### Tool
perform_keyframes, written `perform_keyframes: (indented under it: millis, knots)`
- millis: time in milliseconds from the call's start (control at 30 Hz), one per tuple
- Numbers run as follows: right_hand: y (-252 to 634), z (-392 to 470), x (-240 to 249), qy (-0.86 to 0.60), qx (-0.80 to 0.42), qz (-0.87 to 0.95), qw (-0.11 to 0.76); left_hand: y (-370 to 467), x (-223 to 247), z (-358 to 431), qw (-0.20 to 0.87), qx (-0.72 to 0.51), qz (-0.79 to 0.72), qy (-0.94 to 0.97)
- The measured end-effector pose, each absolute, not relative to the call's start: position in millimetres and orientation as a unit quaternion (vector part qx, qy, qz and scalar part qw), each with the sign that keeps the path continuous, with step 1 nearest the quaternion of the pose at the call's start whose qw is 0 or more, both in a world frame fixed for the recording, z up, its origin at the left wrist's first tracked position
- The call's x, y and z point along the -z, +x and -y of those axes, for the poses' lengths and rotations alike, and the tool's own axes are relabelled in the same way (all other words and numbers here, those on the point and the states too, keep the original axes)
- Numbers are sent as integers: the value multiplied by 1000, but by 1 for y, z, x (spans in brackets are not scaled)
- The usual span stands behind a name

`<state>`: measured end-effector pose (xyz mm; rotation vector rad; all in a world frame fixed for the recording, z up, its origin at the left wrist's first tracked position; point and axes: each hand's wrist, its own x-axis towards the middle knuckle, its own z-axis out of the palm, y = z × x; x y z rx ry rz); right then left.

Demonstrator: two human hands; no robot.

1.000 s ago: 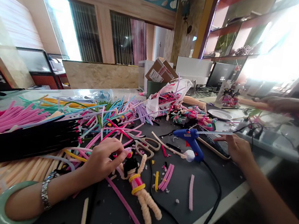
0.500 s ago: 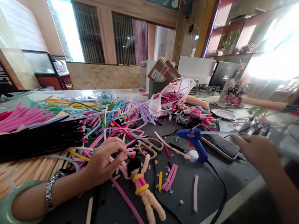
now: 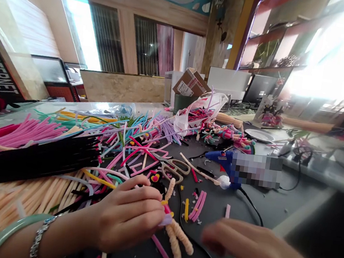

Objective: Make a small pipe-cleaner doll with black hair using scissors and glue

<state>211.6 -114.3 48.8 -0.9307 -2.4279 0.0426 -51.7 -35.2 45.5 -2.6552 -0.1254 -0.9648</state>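
A doll made of pipe cleaners (image 3: pixel 176 232) lies on the dark table, with black hair, a pink and yellow body and beige limbs. My left hand (image 3: pixel 134 213) covers its side and one arm. Its fingers are closed on a short lavender pipe cleaner piece (image 3: pixel 165 220), whose end shows at the fingertips above the doll's body. Lower right, my right hand (image 3: pixel 247 250) hovers over the table, blurred, thumb and fingers apart and nothing visible in them. Scissors (image 3: pixel 175 169) lie just beyond the doll. A blue glue gun (image 3: pixel 235 180) rests behind them to the right.
Bundles of pink (image 3: pixel 29 139) and black pipe cleaners (image 3: pixel 35 165) fill the left side, above beige ones (image 3: pixel 14 201). A black cord (image 3: pixel 252 206) loops from the glue gun. Pink offcuts (image 3: pixel 198 205) lie near the doll. A white plate (image 3: pixel 259 135) sits at the back.
My right hand has come from beside the glue gun's rear to the near right. My left hand has moved right and down, from the doll's head to over its body.
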Motion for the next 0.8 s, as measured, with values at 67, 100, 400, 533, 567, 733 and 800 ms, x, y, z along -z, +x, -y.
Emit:
perform_keyframes:
  millis: [67,100,400,533,567,733,800]
  knots:
    - [196,106,-55,-400,15,875,272,-53,-49,39,178,333,40,-925]
    - [188,103,-58,-409,16,870,274,-54,-50,40,186,335,39,-923]
    - [157,80,-59,-374,-117,863,319,-52,-42,47,239,353,91,-900]
    - [159,76,-54,-365,-115,856,349,-51,-42,51,255,341,105,-899]
    - [159,75,-54,-366,-112,855,349,-51,-42,52,265,339,110,-896]
    - [158,72,-55,-332,-89,863,371,-51,-46,56,287,320,133,-893]
    - [157,72,-54,-321,-86,864,378,-51,-48,58,294,319,134,-891]
